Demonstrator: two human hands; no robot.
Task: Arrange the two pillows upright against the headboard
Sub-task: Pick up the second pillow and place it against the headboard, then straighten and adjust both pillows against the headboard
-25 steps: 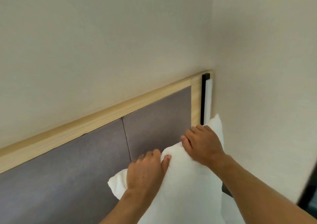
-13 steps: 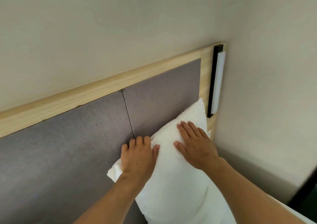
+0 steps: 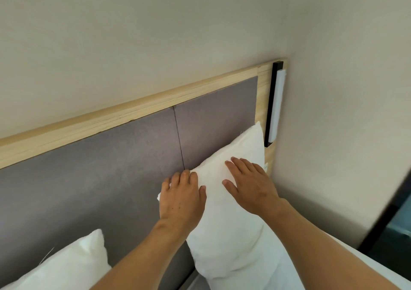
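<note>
A white pillow [image 3: 226, 234] stands upright against the grey padded headboard [image 3: 111, 167], near its right end by the corner. My left hand [image 3: 181, 198] grips the pillow's upper left corner, fingers curled over the top edge and thumb on the front. Flat on the pillow's upper face lies my right hand [image 3: 249, 185], fingers spread, holding nothing. A second white pillow [image 3: 66, 265] leans at the headboard's foot at lower left, partly cut off by the frame edge.
A light wood frame [image 3: 138, 114] borders the headboard. A black and white wall lamp [image 3: 275, 109] is fixed at its right end, just above the pillow's top corner. The side wall [image 3: 344, 134] stands close on the right. White bedding [image 3: 278, 274] lies below.
The pillow has settled lower against the headboard. My right hand went from gripping its top edge to lying flat on its face. The view tilted down, and the second pillow came into sight.
</note>
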